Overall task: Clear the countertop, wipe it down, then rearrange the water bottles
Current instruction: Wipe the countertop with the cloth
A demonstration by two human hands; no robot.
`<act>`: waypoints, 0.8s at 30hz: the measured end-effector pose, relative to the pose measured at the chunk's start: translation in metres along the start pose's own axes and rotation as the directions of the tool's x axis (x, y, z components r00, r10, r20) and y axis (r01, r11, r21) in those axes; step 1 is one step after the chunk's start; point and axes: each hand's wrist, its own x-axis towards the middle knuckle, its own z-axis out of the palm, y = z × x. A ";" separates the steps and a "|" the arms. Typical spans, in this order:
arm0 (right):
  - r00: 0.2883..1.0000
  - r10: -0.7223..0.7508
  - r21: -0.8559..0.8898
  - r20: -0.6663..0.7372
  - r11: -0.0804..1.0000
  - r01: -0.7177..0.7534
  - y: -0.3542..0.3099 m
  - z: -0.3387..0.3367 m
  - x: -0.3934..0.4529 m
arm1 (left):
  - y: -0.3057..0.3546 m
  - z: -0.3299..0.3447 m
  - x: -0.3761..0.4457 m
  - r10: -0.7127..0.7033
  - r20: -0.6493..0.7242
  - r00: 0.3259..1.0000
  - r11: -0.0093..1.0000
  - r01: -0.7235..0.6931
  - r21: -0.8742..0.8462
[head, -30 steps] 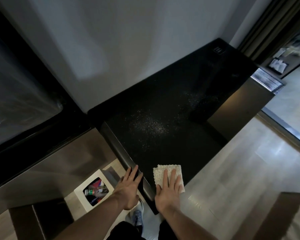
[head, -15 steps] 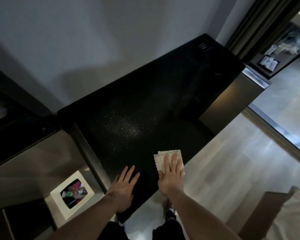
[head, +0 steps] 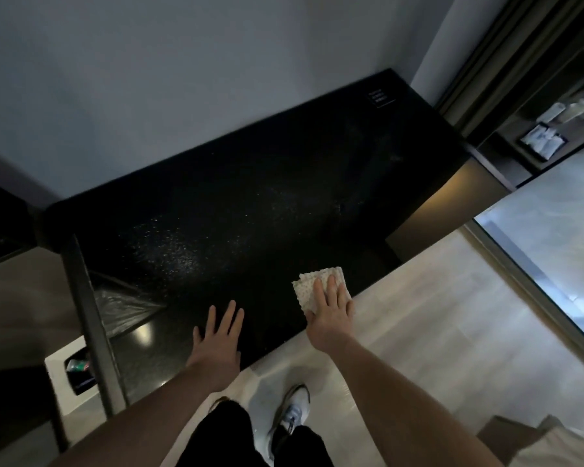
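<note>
no legible text anywhere

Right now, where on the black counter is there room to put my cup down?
Almost all the countertop is bare, from the wall to the front edge. Only the near edge is taken: the left hand rests flat there, and the right hand presses the cloth.

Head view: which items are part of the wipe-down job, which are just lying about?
Job:
black countertop
white cloth under the right hand
left hand flat on the countertop

Lying about:
white bin
tray of packets
</note>
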 end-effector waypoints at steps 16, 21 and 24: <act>0.997 0.077 0.045 0.017 0.996 -0.078 0.072 -0.081 0.087 | 0.046 -0.057 0.041 -0.077 0.124 0.989 0.993 0.088 -0.084; 0.994 0.103 0.003 0.031 0.995 -0.103 0.082 -0.097 0.114 | 0.054 -0.059 0.042 -0.141 0.110 0.984 0.988 0.148 -0.054; 0.993 0.094 -0.010 0.069 0.996 -0.094 0.093 -0.113 0.123 | 0.060 -0.059 0.042 -0.168 0.083 0.982 0.983 0.173 -0.055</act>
